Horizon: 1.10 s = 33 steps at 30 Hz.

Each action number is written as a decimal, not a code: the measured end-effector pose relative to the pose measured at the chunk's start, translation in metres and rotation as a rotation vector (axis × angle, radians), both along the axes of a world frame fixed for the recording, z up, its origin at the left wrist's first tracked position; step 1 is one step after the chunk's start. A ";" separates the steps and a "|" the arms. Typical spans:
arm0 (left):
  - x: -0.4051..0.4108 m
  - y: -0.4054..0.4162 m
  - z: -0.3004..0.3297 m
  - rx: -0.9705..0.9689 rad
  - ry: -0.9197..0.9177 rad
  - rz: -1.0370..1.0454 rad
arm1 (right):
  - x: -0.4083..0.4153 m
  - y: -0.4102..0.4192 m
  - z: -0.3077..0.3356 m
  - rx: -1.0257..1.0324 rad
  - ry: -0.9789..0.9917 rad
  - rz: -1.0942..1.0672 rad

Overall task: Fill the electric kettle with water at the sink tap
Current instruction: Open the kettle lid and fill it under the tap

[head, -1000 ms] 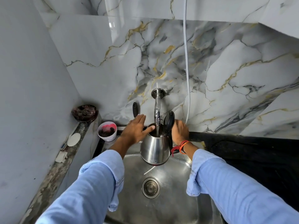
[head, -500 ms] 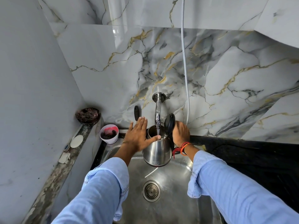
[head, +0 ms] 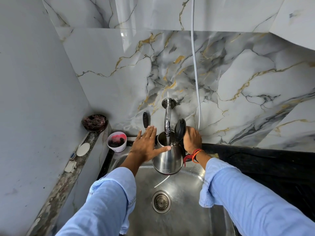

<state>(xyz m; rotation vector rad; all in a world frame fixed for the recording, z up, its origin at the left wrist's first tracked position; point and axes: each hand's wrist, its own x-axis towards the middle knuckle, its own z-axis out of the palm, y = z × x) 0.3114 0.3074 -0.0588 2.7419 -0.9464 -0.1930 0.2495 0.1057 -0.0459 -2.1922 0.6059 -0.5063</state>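
Observation:
A steel electric kettle [head: 167, 159] hangs over the sink [head: 187, 210] with its black lid [head: 179, 129] flipped up. The chrome tap [head: 167, 116] comes out of the marble wall, and a thin stream of water runs from its spout into the kettle's mouth. My right hand [head: 191, 140] grips the kettle's handle on the right side; the handle is mostly hidden. My left hand [head: 147, 144] lies flat with fingers spread, its thumb resting on the kettle's upper left side.
A white cup [head: 116, 142] with dark and pink contents stands at the sink's back left corner. On the left ledge sit a dark scrubber bowl [head: 94, 122] and soap pieces [head: 82, 149]. A white cable [head: 196, 74] hangs down the wall. Black counter [head: 264, 164] lies right.
My left hand has opened out flat, the fingers lifting off the kettle's rim while the thumb stays on it. The kettle stays under the running tap.

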 end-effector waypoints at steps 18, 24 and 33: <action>0.014 -0.046 0.025 -0.602 0.446 0.099 | 0.003 -0.002 -0.002 0.017 -0.044 -0.031; 0.019 -0.059 0.029 -0.617 0.488 0.226 | 0.006 -0.002 -0.002 0.018 -0.018 -0.037; 0.016 -0.070 0.031 -0.533 0.373 0.421 | -0.002 -0.009 -0.006 0.015 -0.022 -0.061</action>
